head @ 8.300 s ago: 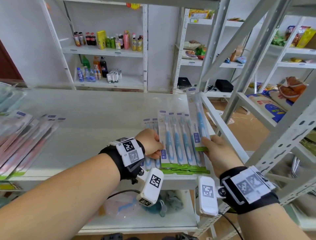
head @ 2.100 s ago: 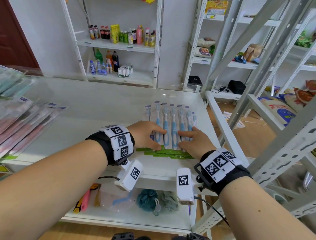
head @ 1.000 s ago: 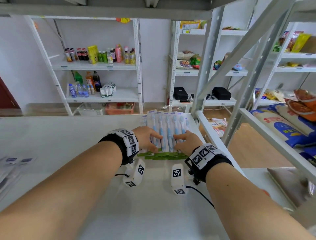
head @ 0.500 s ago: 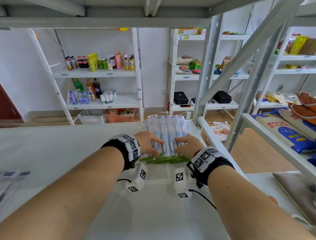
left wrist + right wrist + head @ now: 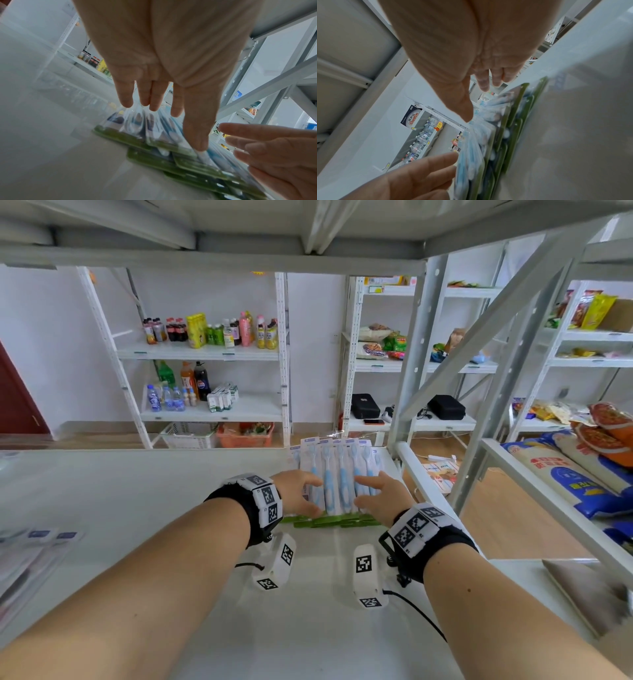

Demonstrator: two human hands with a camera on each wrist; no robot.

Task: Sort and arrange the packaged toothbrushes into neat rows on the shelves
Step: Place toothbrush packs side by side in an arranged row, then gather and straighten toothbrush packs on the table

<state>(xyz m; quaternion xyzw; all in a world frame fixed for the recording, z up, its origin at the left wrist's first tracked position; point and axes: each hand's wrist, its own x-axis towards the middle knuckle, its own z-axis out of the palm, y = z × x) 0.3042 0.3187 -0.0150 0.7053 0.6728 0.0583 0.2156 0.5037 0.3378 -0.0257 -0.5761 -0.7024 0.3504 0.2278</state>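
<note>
Lying fanned at frame centre, blue toothbrush packs [image 5: 337, 474] were pressed by flat-fingered left hand [image 5: 299, 491] and right hand [image 5: 378, 494]; lower-left packs [image 5: 30, 556] remained unsorted, judging by their scatter.

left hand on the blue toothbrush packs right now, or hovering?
Touching. In the left wrist view the left hand has straight fingertips pressing onto the clear blisters of the toothbrush packs, with no gap showing.

Glossy clear-plastic toothbrush packs [image 5: 337, 474] with matt green card ends, lying on a smooth white shelf [image 5: 171, 494] framed by grey painted metal uprights [image 5: 411, 364].
</note>
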